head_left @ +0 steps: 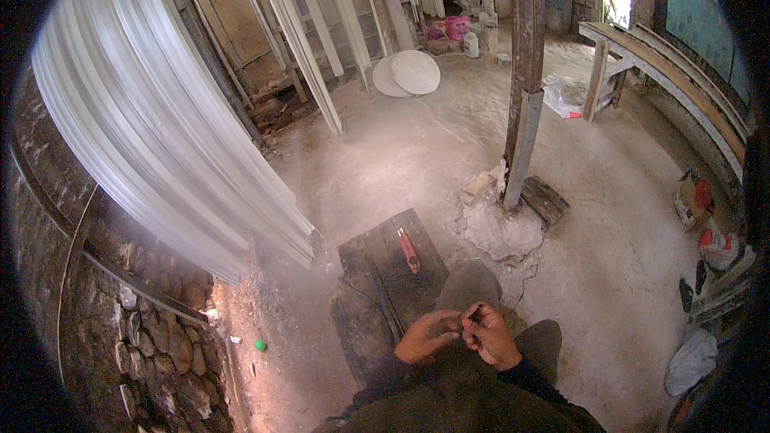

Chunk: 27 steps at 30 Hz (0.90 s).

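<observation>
My left hand [429, 337] and my right hand [491, 338] meet in front of me, above my knees. The fingers of both are pinched close together around something small and dark, too small to make out. Just ahead and to the left, a dark, worn wooden bench [365, 261] stands low on the floor. On its top lies a red cutter knife [409, 252], apart from both hands. A dark, thin strip [383, 293] runs along the bench near my left hand.
Tall pale corrugated sheets [168, 128] lean at the left, beside a stone wall [164, 353]. A post [523, 88] rises from a rough concrete base [501, 232] ahead. Two white discs [415, 72] rest farther back. A long wooden workbench [666, 64] stands at the right.
</observation>
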{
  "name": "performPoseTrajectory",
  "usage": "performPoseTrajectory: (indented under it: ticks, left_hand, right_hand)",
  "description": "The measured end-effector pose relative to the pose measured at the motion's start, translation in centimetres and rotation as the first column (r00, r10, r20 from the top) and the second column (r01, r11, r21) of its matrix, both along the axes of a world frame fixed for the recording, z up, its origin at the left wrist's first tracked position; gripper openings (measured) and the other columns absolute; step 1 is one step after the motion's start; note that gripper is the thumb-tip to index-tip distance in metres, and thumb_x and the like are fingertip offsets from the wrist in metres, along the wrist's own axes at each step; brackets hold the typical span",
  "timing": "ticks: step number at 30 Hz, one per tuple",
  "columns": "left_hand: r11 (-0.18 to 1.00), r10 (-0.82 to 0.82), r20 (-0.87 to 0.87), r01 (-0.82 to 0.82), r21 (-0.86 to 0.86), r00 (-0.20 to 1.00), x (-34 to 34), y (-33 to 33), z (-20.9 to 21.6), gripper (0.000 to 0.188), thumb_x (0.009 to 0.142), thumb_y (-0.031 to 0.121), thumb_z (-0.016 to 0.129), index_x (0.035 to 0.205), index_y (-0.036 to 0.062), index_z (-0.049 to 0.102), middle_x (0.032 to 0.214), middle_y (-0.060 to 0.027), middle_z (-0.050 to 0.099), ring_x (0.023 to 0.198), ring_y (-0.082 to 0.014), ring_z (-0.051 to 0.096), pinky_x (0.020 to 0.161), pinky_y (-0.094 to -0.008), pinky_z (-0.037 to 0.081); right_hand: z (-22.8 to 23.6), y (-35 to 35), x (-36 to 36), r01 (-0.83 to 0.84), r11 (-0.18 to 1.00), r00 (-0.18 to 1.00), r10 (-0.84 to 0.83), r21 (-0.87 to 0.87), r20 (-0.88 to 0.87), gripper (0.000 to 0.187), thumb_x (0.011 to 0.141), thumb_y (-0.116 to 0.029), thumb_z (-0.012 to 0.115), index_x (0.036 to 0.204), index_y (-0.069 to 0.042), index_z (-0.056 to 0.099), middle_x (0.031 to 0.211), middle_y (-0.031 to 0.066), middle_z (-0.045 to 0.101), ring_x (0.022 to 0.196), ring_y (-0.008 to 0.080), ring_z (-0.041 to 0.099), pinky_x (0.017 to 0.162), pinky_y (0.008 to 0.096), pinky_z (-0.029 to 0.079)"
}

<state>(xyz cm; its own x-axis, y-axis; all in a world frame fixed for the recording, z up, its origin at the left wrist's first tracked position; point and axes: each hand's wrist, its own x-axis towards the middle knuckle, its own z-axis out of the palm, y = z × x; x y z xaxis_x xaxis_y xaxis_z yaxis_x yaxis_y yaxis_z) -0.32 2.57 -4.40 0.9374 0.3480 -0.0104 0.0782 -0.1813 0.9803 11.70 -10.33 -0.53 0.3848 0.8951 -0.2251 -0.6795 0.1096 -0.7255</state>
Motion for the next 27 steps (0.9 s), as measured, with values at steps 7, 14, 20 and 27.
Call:
performPoseTrajectory:
  ticks: [7, 14, 20, 27]
  left_hand:
    - [0.999, 0.035, -0.023, -0.036, -0.008, 0.999, -0.2, -0.8, 3.9, 0.04, 0.072, 0.016, 0.066, 0.109, 0.0086, 0.052, 0.09, -0.0054, 0.052, 0.088, -0.0182, 0.05, 0.082, -0.0295, 0.038]
    - [0.981, 0.083, 0.057, -0.091, 0.169, 0.995, -0.2, 0.1, -0.1, 0.014, 0.073, 0.014, 0.064, 0.078, 0.0043, 0.055, 0.089, -0.0073, 0.053, 0.088, -0.0181, 0.051, 0.078, -0.0294, 0.039]
    - [0.935, 0.34, -0.06, -0.332, 0.123, 0.938, -0.5, 1.3, -0.8, 0.011, 0.074, 0.013, 0.059, 0.077, 0.0028, 0.055, 0.076, -0.004, 0.058, 0.075, -0.0133, 0.055, 0.071, -0.0261, 0.042]
    - [0.902, 0.426, -0.127, -0.411, 0.129, 0.896, -0.2, 1.2, -0.1, 0.01, 0.075, 0.013, 0.057, 0.077, 0.0026, 0.056, 0.075, -0.0031, 0.058, 0.072, -0.0103, 0.054, 0.068, -0.0245, 0.042]
  right_hand:
    - [0.0, 0.1, 0.2, 0.182, 0.982, 0.979, -0.185, 0.04, 0.083, 0.012, 0.079, -0.007, 0.058, 0.082, -0.008, 0.046, 0.075, 0.0042, 0.055, 0.048, 0.0106, 0.048, 0.039, 0.0202, 0.035]
    - [-3.5, 0.1, 1.2, 0.221, 0.955, 0.895, -0.119, -0.196, 0.43, 0.014, 0.077, -0.004, 0.058, 0.084, -0.008, 0.047, 0.076, 0.0039, 0.055, 0.059, 0.0104, 0.051, 0.051, 0.0222, 0.04]
    - [-1.7, -0.7, 1.3, 0.236, 0.97, 0.959, -0.224, -0.05, 0.175, 0.016, 0.077, -0.01, 0.061, 0.089, -0.003, 0.053, 0.083, 0.0063, 0.058, 0.076, 0.0155, 0.056, 0.073, 0.0271, 0.042]
    - [0.0, -1.0, 0.8, 0.064, 0.986, 0.958, -0.104, 0.155, 0.266, 0.017, 0.075, -0.011, 0.063, 0.087, 0.002, 0.06, 0.081, 0.0106, 0.061, 0.078, 0.0204, 0.057, 0.075, 0.0318, 0.044]
